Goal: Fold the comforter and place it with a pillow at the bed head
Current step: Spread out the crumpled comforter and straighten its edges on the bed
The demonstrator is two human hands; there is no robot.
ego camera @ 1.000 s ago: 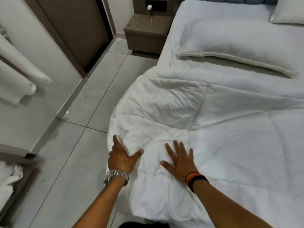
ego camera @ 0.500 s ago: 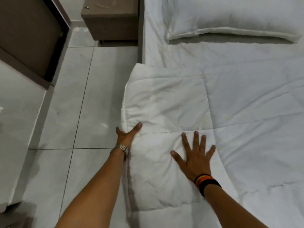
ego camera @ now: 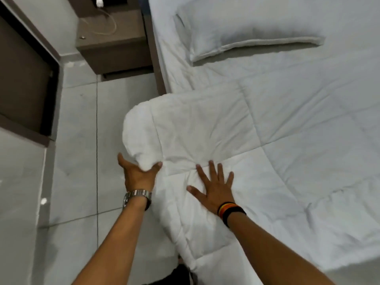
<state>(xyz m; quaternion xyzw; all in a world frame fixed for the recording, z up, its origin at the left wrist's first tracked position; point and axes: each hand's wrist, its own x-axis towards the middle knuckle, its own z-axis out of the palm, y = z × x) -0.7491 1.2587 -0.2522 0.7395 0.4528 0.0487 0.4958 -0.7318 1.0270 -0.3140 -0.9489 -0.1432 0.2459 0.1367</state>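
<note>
A white quilted comforter (ego camera: 277, 145) lies spread over the bed, and its left edge hangs past the mattress side. My left hand (ego camera: 137, 175), with a metal watch, grips that bulging left edge between thumb and fingers. To the right of it, my right hand (ego camera: 214, 187), with dark wristbands, rests flat on the comforter with fingers spread. A white pillow (ego camera: 246, 27) lies flat near the bed head, apart from both hands.
The bed's white sheet (ego camera: 176, 64) shows between pillow and comforter. A brown nightstand (ego camera: 111, 50) with a cable on it stands beside the bed head. Grey floor tiles (ego camera: 82, 140) run along the left. A dark door panel (ego camera: 22, 85) is at the far left.
My left hand went from lying against the comforter's side edge to gripping it, and that edge now bulges outward. My right hand stayed flat. The view shifted toward the bed head.
</note>
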